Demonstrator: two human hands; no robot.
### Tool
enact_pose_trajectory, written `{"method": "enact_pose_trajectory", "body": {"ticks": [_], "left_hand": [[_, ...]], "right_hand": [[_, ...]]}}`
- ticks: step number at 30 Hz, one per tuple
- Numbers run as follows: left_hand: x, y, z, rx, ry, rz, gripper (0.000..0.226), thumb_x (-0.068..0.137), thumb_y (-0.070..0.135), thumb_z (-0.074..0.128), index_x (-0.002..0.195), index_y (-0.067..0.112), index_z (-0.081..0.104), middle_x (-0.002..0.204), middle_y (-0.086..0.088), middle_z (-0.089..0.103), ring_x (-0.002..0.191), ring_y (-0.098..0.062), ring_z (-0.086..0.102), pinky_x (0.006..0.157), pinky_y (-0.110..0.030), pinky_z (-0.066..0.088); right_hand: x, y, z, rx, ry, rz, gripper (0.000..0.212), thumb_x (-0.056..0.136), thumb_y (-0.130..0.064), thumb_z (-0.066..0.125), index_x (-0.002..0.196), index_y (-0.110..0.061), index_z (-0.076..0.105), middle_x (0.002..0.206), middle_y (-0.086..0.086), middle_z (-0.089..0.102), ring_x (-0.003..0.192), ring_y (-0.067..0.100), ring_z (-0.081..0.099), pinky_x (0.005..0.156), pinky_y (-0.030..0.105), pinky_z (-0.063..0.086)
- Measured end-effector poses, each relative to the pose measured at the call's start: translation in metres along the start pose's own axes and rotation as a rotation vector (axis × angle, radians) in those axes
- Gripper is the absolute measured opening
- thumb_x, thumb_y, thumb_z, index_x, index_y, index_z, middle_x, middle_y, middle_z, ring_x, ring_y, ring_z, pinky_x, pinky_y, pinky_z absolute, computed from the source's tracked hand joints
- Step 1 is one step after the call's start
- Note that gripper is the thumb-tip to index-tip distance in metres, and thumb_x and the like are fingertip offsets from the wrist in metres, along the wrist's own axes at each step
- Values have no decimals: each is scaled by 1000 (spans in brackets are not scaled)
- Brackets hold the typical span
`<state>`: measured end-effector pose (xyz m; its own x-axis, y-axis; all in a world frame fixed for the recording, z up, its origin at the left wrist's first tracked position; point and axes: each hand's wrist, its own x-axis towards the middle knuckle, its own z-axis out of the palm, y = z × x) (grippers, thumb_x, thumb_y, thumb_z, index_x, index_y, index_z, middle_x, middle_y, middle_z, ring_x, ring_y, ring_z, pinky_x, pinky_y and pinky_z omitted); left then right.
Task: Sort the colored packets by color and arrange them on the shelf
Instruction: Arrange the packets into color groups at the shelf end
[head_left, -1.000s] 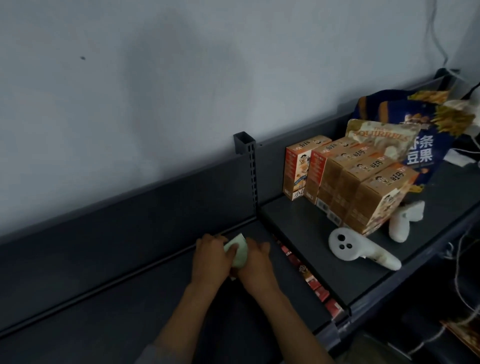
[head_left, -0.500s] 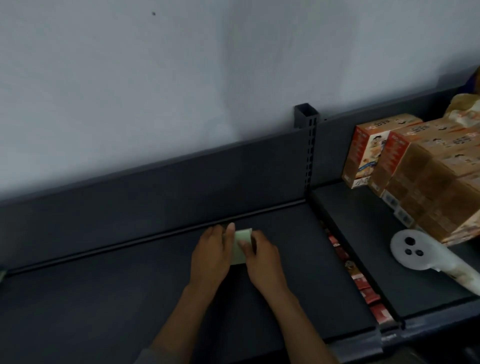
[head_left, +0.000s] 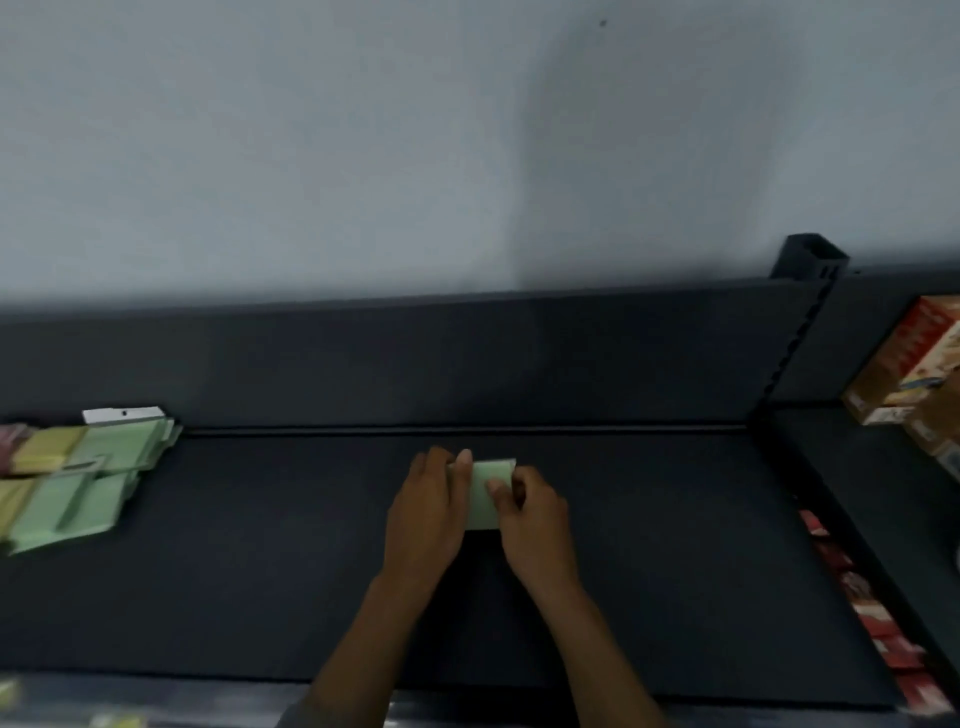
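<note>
A dark grey metal shelf (head_left: 260, 597) ran under a plain pale wall (head_left: 363, 156), its low back panel ending at a slotted upright post (head_left: 808, 260) on the right. Mid-shelf, both hands met on a single green packet (head_left: 485, 493) lying flat on the deck. The left hand (head_left: 428, 512) rested along its left edge with fingers fairly straight, while the right hand (head_left: 530, 512) had its fingers curled onto the right edge, seemingly pinching it. Well apart at the far left lay the sorted stack (head_left: 88, 483): green packets, with yellow and a hint of pink beside them.

The packet looked thin, light and flat, probably slightly flexible, so it would likely slide easily on the smooth metal; taking it by its two long edges seemed the surest hold. An orange carton (head_left: 904, 364) stood at the right edge and red packets (head_left: 878, 618) sat along the divider, but the blur left no writing readable on anything.
</note>
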<state>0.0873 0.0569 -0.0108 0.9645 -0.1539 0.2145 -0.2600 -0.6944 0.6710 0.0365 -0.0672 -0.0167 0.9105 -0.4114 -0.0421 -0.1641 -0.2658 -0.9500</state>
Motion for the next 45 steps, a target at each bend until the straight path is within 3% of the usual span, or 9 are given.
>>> {"method": "enact_pose_trajectory", "body": {"ticks": [7, 10, 14, 18, 25, 31, 35, 39, 45], "left_hand": [[-28, -91, -69, -60, 116, -76, 30, 106, 53, 29, 107, 32, 52, 101, 13, 58, 89, -3, 58, 76, -38, 54], [-40, -124, -95, -44, 126, -131, 37, 105, 57, 27, 102, 32, 54, 96, 12, 61, 85, -6, 60, 74, -42, 55], [-49, -152, -134, -29, 175, -151, 35, 106, 53, 30, 98, 29, 54, 90, 9, 62, 80, -10, 61, 70, -44, 54], [-63, -182, -173, 12, 217, -172, 35, 106, 50, 31, 93, 26, 53, 84, 6, 61, 74, -14, 60, 65, -42, 53], [-87, -226, -235, 53, 277, -208, 33, 107, 44, 35, 85, 25, 51, 77, 6, 56, 69, -10, 56, 59, -34, 44], [-111, -258, -277, 58, 333, -213, 31, 108, 42, 37, 84, 27, 50, 76, 7, 54, 68, -6, 53, 57, -30, 40], [-128, -276, -301, 71, 350, -262, 30, 107, 44, 34, 89, 27, 52, 83, 7, 57, 74, -10, 57, 64, -38, 51], [-145, -289, -330, 93, 416, -286, 27, 108, 38, 35, 97, 25, 56, 91, 4, 60, 79, -10, 58, 69, -35, 50], [-165, -307, -360, 74, 492, -324, 28, 108, 29, 37, 123, 24, 61, 111, 7, 62, 98, -8, 59, 83, -27, 51]], "right_hand": [[-22, -23, 93, 76, -80, 22, 12, 99, -27, 62, 93, -18, 65, 86, -2, 69, 78, 13, 67, 69, 31, 54], [-35, -34, 131, 92, -111, 6, 14, 98, -27, 63, 89, -16, 64, 81, 1, 68, 74, 15, 65, 66, 31, 52], [-53, -52, 176, 92, -169, -22, 16, 99, -27, 62, 86, -17, 61, 79, 2, 66, 68, 10, 60, 55, 17, 45], [-74, -71, 217, 109, -203, -61, 28, 98, -24, 63, 73, -19, 53, 66, -5, 54, 53, -2, 48, 51, 15, 39], [-118, -100, 282, 144, -243, -105, 35, 98, -22, 64, 69, -18, 45, 61, -6, 42, 48, 1, 38, 48, 16, 34], [-147, -113, 330, 136, -298, -128, 29, 97, -24, 64, 74, -15, 49, 64, -2, 45, 54, 7, 39, 51, 23, 35], [-166, -124, 358, 115, -357, -126, 21, 98, -23, 61, 82, -10, 57, 69, 7, 56, 59, 12, 49, 55, 30, 41], [-185, -140, 384, 61, -396, -180, 15, 96, -19, 58, 82, -13, 59, 64, -3, 55, 51, 4, 46, 51, 22, 37], [-205, -153, 414, 47, -487, -212, 11, 95, -12, 52, 85, -13, 59, 68, -1, 55, 51, 6, 44, 43, 16, 34]]}}
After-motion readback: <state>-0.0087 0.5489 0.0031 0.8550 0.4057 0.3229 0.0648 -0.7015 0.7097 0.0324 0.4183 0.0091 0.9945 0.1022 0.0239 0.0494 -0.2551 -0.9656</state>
